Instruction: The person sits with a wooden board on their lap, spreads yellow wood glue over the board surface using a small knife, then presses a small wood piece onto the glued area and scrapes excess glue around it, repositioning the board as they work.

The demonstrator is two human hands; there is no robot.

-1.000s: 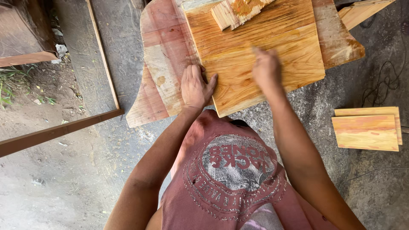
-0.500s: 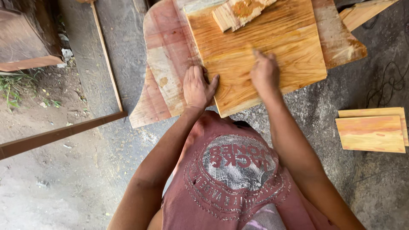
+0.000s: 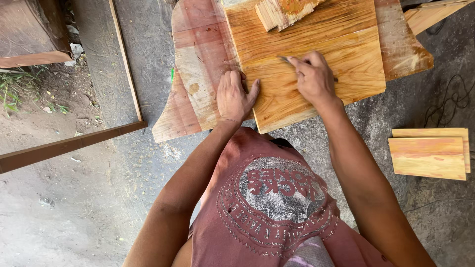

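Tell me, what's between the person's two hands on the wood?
In the head view, only bare yellow board lies between the left hand and the right hand, which grips a thin dark tool.

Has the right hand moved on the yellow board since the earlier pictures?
Yes. The right hand with its thin tool shifted away from the yellow board's near edge.

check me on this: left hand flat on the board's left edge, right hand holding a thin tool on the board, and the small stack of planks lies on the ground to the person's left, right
Not quite. In the head view the small stack of planks lies on the ground to the person's right, not left. The rest holds: the left hand rests on the left edge of the board, and the right hand holds a thin tool on it.
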